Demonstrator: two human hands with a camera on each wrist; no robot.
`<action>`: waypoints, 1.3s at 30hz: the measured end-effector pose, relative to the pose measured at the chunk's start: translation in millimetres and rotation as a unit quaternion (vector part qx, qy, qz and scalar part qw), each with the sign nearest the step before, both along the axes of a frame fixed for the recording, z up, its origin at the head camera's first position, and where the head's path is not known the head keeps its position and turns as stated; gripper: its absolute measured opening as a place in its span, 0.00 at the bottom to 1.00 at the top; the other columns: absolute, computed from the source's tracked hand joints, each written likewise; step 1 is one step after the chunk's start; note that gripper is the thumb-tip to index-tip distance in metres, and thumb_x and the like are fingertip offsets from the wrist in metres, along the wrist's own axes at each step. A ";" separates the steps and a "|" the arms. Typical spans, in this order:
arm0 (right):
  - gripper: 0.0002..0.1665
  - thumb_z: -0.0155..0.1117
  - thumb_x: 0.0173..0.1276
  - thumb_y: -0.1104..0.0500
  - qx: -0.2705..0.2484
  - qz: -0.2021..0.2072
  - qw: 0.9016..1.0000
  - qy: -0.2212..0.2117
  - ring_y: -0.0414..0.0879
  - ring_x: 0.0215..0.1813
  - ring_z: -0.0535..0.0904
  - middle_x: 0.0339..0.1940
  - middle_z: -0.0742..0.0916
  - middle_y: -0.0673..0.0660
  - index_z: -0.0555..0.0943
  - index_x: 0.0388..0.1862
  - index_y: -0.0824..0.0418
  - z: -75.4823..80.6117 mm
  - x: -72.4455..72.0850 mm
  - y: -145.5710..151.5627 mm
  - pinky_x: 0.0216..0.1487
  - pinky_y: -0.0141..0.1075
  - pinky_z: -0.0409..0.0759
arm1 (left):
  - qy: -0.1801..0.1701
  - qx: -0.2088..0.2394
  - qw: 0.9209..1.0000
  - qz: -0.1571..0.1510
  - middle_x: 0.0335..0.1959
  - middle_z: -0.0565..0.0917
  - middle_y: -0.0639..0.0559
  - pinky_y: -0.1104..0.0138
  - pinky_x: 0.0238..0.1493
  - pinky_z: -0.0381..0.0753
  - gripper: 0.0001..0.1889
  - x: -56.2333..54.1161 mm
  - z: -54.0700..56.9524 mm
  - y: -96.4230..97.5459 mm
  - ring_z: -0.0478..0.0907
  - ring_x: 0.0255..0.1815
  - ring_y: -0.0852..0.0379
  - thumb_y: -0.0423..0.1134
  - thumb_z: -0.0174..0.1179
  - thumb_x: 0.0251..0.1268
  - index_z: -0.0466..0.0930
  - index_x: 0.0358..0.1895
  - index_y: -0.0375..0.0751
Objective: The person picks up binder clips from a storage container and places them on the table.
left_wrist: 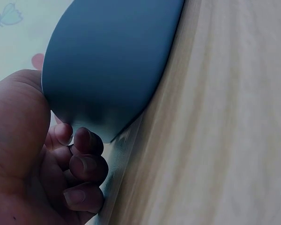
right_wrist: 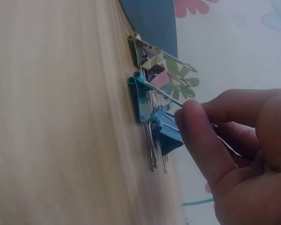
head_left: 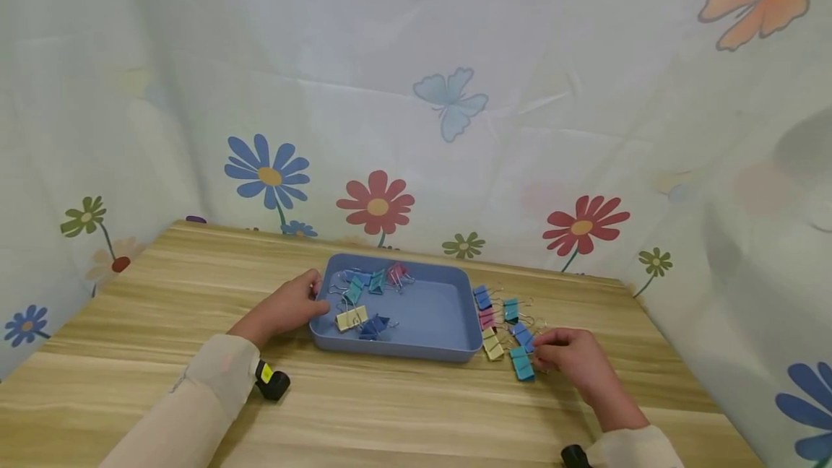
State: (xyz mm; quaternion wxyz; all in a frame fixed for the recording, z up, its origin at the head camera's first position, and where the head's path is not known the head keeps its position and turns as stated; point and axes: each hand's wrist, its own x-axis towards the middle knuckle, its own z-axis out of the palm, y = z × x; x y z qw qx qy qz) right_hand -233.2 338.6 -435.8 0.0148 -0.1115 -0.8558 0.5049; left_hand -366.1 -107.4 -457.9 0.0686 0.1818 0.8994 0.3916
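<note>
My left hand (head_left: 295, 303) grips the left end of a shallow blue tray (head_left: 448, 349), thumb over its rim. In the left wrist view, the curled fingers (left_wrist: 86, 168) sit against the tray's outer wall (left_wrist: 107, 51). On the right, my right hand (head_left: 575, 360) pinches a wire handle of a teal binder clip (right_wrist: 143, 101) between thumb and fingertip. That clip stands on the table beside a blue binder clip (right_wrist: 169, 138), which is right at the fingertips. Beyond them are a yellow binder clip (right_wrist: 143, 51) and a pink one (right_wrist: 158, 77).
Inside the tray's left half lie several clips, among them a yellow clip (head_left: 352, 318), a dark blue clip (head_left: 373, 327) and a red clip (head_left: 398, 273). Another teal clip (head_left: 511, 310) and a blue clip (head_left: 482, 297) lie right of the tray. A flowered curtain (head_left: 507, 186) hangs behind the wooden table (head_left: 390, 410).
</note>
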 end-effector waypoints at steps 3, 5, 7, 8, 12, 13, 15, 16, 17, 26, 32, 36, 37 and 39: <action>0.13 0.59 0.66 0.68 -0.002 0.001 1.000 -0.004 0.44 0.35 0.85 0.43 0.84 0.67 0.78 0.46 0.78 0.4 -0.1 -0.1 0.39 0.35 0.84 | 0.001 -0.003 1.000 0.001 0.23 0.61 0.51 0.64 0.30 0.63 0.13 0.9 0.9 -0.4 0.67 0.27 0.54 0.38 0.58 0.57 0.62 0.37 0.37; 0.14 0.59 0.66 0.68 -0.004 0.003 1.000 -0.003 0.44 0.35 0.85 0.44 0.84 0.67 0.78 0.46 0.78 0.6 -0.4 0.0 0.38 0.35 0.84 | -0.001 -0.007 1.000 0.003 0.23 0.61 0.51 0.64 0.30 0.63 0.13 1.5 1.6 -0.5 0.67 0.27 0.54 0.38 0.57 0.57 0.62 0.37 0.37; 0.15 0.59 0.67 0.67 -0.004 0.007 1.000 -0.001 0.44 0.35 0.84 0.44 0.84 0.68 0.78 0.47 0.79 1.3 -0.2 -0.3 0.39 0.35 0.84 | -0.006 -0.006 1.000 0.005 0.22 0.61 0.51 0.64 0.29 0.64 0.13 2.0 2.4 -0.3 0.66 0.26 0.54 0.38 0.57 0.57 0.63 0.37 0.37; 0.15 0.59 0.67 0.67 -0.004 0.006 1.000 -0.001 0.44 0.36 0.84 0.44 0.84 0.68 0.78 0.47 0.79 1.8 0.0 -0.8 0.39 0.36 0.84 | -0.008 -0.006 1.000 0.007 0.22 0.61 0.52 0.65 0.30 0.64 0.13 1.9 2.4 -0.2 0.66 0.26 0.54 0.38 0.57 0.57 0.63 0.37 0.37; 0.17 0.58 0.68 0.66 0.003 0.004 1.000 -0.005 0.45 0.38 0.84 0.45 0.84 0.68 0.77 0.50 0.78 4.9 2.1 -3.7 0.40 0.36 0.84 | -0.007 -0.004 1.000 0.005 0.21 0.60 0.52 0.65 0.29 0.63 0.13 1.2 1.5 0.2 0.65 0.25 0.54 0.38 0.57 0.56 0.62 0.36 0.38; 0.17 0.58 0.68 0.65 0.009 0.004 1.000 -0.006 0.45 0.38 0.85 0.46 0.84 0.68 0.77 0.50 0.78 6.1 2.8 -4.1 0.40 0.37 0.84 | -0.007 -0.004 1.000 0.005 0.21 0.60 0.52 0.65 0.29 0.63 0.13 1.0 1.1 0.3 0.65 0.25 0.55 0.38 0.57 0.56 0.62 0.36 0.38; 0.18 0.59 0.68 0.63 0.044 0.008 0.999 -0.004 0.47 0.37 0.86 0.46 0.85 0.68 0.78 0.51 0.76 8.7 4.4 -3.9 0.39 0.37 0.84 | -0.006 -0.005 1.000 0.005 0.21 0.60 0.52 0.64 0.29 0.63 0.13 0.0 0.0 0.3 0.65 0.25 0.55 0.38 0.57 0.55 0.62 0.36 0.38; 0.19 0.59 0.68 0.61 0.078 0.009 0.997 0.002 0.47 0.36 0.86 0.45 0.85 0.67 0.79 0.51 0.75 10.1 5.3 -3.2 0.38 0.37 0.84 | -0.008 -0.005 1.000 0.008 0.21 0.60 0.52 0.65 0.29 0.63 0.13 -0.6 -0.5 0.3 0.66 0.25 0.55 0.38 0.57 0.55 0.62 0.36 0.39; 0.19 0.60 0.68 0.59 0.112 0.007 0.994 0.007 0.47 0.36 0.86 0.45 0.86 0.66 0.80 0.51 0.73 11.6 6.1 -2.8 0.37 0.37 0.83 | -0.008 -0.005 1.000 0.007 0.22 0.60 0.52 0.65 0.29 0.63 0.13 -0.8 -0.9 0.3 0.66 0.25 0.55 0.38 0.57 0.55 0.62 0.36 0.39; 0.16 0.61 0.66 0.52 0.293 -0.031 0.951 0.090 0.44 0.32 0.79 0.36 0.88 0.56 0.85 0.44 0.62 24.2 5.1 -17.4 0.31 0.36 0.73 | -0.005 -0.005 1.000 0.006 0.21 0.59 0.53 0.64 0.29 0.63 0.13 -0.2 -0.8 0.2 0.64 0.24 0.55 0.38 0.57 0.56 0.61 0.35 0.40; 0.14 0.61 0.67 0.55 0.262 -0.008 0.957 0.120 0.47 0.36 0.78 0.38 0.86 0.56 0.84 0.45 0.62 39.2 -1.1 -53.5 0.36 0.36 0.76 | 0.004 -0.006 1.000 0.001 0.20 0.59 0.53 0.65 0.28 0.62 0.13 2.2 1.6 0.2 0.63 0.23 0.56 0.38 0.57 0.56 0.61 0.35 0.39; 0.11 0.62 0.65 0.56 0.254 0.013 0.956 0.146 0.47 0.38 0.80 0.36 0.87 0.55 0.85 0.43 0.60 48.1 -11.1 -81.6 0.38 0.38 0.77 | 0.003 -0.003 1.000 0.004 0.20 0.58 0.54 0.65 0.28 0.62 0.13 1.8 1.1 0.0 0.63 0.23 0.56 0.38 0.57 0.56 0.61 0.35 0.40; 0.10 0.62 0.65 0.56 0.255 0.018 0.955 0.153 0.46 0.38 0.80 0.36 0.87 0.54 0.85 0.42 0.59 49.2 -13.6 -88.3 0.39 0.38 0.77 | 0.003 -0.003 1.000 0.004 0.20 0.58 0.54 0.65 0.28 0.62 0.13 1.4 0.6 -0.1 0.63 0.23 0.56 0.38 0.57 0.56 0.61 0.35 0.40; 0.09 0.63 0.64 0.57 0.251 0.033 0.954 0.164 0.46 0.38 0.80 0.35 0.87 0.53 0.85 0.40 0.58 49.9 -18.3 -100.6 0.39 0.37 0.78 | 0.004 -0.003 1.000 0.002 0.20 0.58 0.54 0.65 0.27 0.62 0.13 1.2 -0.3 -0.2 0.63 0.23 0.56 0.38 0.57 0.56 0.61 0.35 0.40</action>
